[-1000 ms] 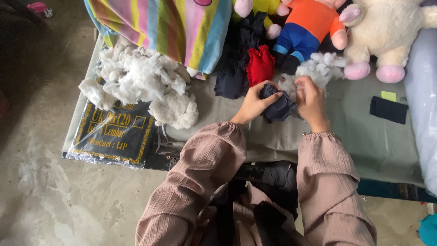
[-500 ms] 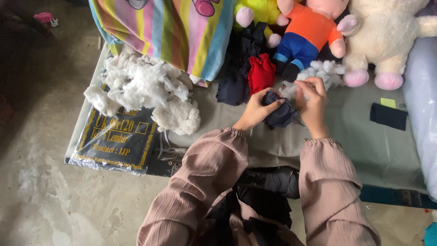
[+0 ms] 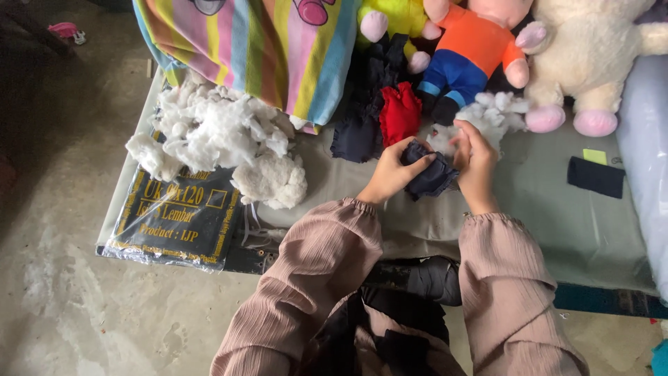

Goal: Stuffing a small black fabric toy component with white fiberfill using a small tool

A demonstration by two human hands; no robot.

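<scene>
My left hand [image 3: 392,175] grips a small dark navy fabric piece [image 3: 431,182] from the left, fingers curled over its top. My right hand [image 3: 475,157] pinches a tuft of white stuffing [image 3: 442,141] at the opening of that same piece. Both hands hover just above the grey-green table cover [image 3: 543,202]. Right behind them lie a loose clump of white stuffing [image 3: 495,111], a red fabric piece [image 3: 399,115] and a pile of dark fabric pieces [image 3: 362,125].
A large heap of white stuffing [image 3: 216,139] lies at the table's left, over a black plastic-wrapped pack [image 3: 174,223]. A striped cushion [image 3: 271,49], an orange-and-blue plush doll [image 3: 476,52] and a cream plush [image 3: 591,63] line the back. A black fabric strip [image 3: 595,176] lies right.
The hands stay together on the navy piece; my right fingers have shifted a little at its opening with the white tuft. The camera has tilted slightly.
</scene>
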